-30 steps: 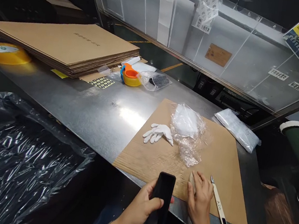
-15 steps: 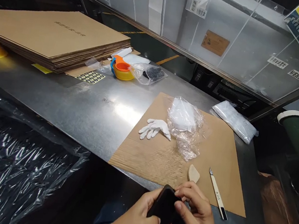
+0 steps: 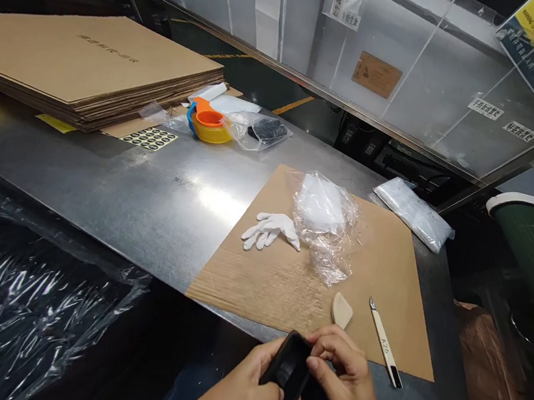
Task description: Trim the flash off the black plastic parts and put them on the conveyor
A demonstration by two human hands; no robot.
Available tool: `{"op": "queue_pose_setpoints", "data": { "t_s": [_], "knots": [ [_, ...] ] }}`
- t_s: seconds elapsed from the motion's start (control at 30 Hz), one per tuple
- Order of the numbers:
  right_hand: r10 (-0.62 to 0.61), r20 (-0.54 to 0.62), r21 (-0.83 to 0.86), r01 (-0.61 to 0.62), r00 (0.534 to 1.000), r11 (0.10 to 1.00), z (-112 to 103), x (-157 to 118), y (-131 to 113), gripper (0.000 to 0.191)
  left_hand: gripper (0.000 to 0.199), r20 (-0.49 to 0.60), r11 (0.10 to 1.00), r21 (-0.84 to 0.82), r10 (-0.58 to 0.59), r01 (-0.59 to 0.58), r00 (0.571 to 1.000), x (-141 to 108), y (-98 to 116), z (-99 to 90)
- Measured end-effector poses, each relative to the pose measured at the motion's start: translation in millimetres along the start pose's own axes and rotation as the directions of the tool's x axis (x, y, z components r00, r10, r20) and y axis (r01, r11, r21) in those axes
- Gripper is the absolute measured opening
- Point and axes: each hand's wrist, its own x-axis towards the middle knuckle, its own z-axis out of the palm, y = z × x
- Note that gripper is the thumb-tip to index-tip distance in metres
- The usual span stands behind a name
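Black oblong piece (image 3: pixel 293 363), grasped by left hand (image 3: pixel 242 390) and right hand (image 3: pixel 347 376), could drop past the grey metal tabletop's (image 3: pixel 148 204) near edge if loosened.

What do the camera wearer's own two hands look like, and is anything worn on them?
The person's bare left hand and bare right hand wear no gloves, and no ring shows on the visible fingers. The visible thumbnails look short. No sleeve shows at the right wrist. The left wrist is cut by the picture's lower edge, so I cannot tell what is there.
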Motion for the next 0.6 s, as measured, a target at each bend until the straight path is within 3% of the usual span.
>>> {"op": "queue_pose_setpoints", "data": {
  "t_s": [0.23,0.37,0.47,0.6],
  "knots": [
    [-0.01,0.006,0.012,0.01,1.0,1.0,0,-3,2,0.007,0.045,0.006,1.0,-0.009,-0.01,0.01,1.0,3,-1,0.4],
    [0.062,-0.045,0.055,-0.06,0.997,0.997,5,-7,7,0.019,0.048,0.044,0.997,-0.072,-0.017,0.02,0.999,3,-5,0.1],
    [0.187,-0.213,-0.079,-0.208,0.959,0.975,0,-13,25,0.029,0.042,0.006,0.96,-0.266,-0.088,0.086,0.996,5,-6,-3.7],
    [0.223,-0.489,-0.377,-0.435,0.843,0.818,-33,-22,64,0.038,0.061,0.001,0.824,-0.556,-0.13,0.108,0.992,9,1,-11.3]
  ]
}}
